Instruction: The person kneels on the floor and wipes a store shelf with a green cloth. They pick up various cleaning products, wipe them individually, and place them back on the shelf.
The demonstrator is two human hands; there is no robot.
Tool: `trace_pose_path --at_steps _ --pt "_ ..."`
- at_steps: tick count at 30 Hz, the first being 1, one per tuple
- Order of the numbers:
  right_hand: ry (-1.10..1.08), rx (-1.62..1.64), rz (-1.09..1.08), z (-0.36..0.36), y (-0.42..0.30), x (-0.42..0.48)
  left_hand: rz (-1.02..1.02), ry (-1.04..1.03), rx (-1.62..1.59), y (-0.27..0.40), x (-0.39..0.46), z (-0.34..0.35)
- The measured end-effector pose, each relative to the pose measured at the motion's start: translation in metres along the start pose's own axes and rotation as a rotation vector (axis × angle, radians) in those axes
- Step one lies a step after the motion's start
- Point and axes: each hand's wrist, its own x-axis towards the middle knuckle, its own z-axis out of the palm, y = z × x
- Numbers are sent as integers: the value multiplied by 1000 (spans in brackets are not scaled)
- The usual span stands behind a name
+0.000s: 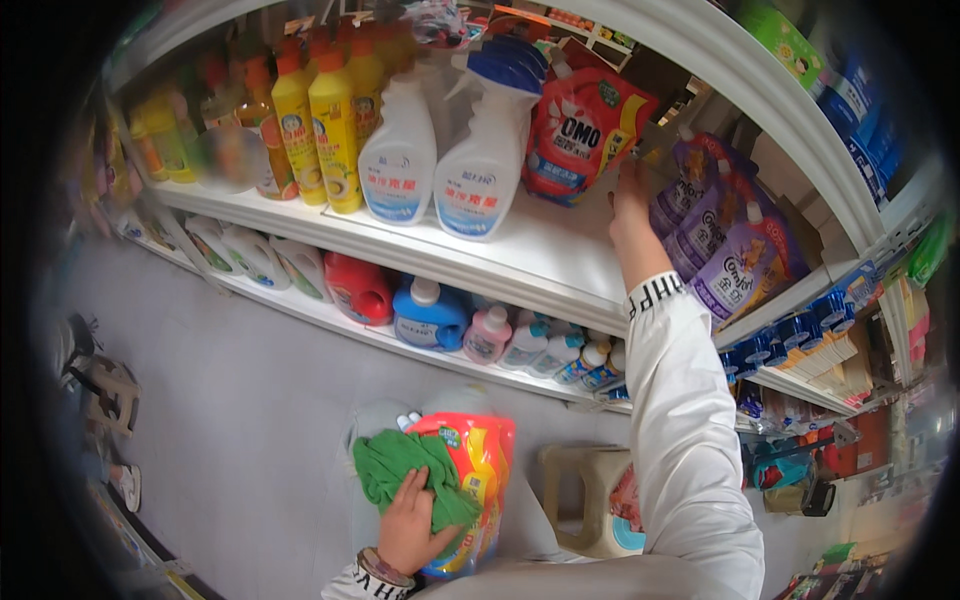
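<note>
My left hand (411, 517) grips a bunched green cloth (409, 469), which lies over red-and-yellow detergent refill pouches (491, 457) resting on my lap. The lower parts of these pouches are partly covered by the hand and cloth. On the upper shelf, my right hand (632, 202) reaches in at the right edge of a red OMO pouch (574, 135) with a spout, which stands upright in front of others. Its fingertips are hard to make out there, so whether they hold the pouch is unclear. Purple Comfort pouches (739, 262) stand just right of that wrist.
White spray bottles (476, 180) with blue heads and yellow bottles (334, 135) line the white shelf (540, 247). Jugs, including a blue one (427, 315), fill the lower shelf. Beige plastic stools (559, 495) (116, 390) stand on the grey floor (225, 420). A person's shoe (129, 487) shows far left.
</note>
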Motion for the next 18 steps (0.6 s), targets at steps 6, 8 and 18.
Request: trace_pose_path --at_steps 6,8,18 --pt "-81 -64 124 3 0 67 4 10 -43 -1 3 0" --pt "-54 -74 148 3 -1 67 -2 3 -39 -3 5 -2" --pt "-22 -380 -440 -8 -4 31 -3 -3 -87 -3 4 4"
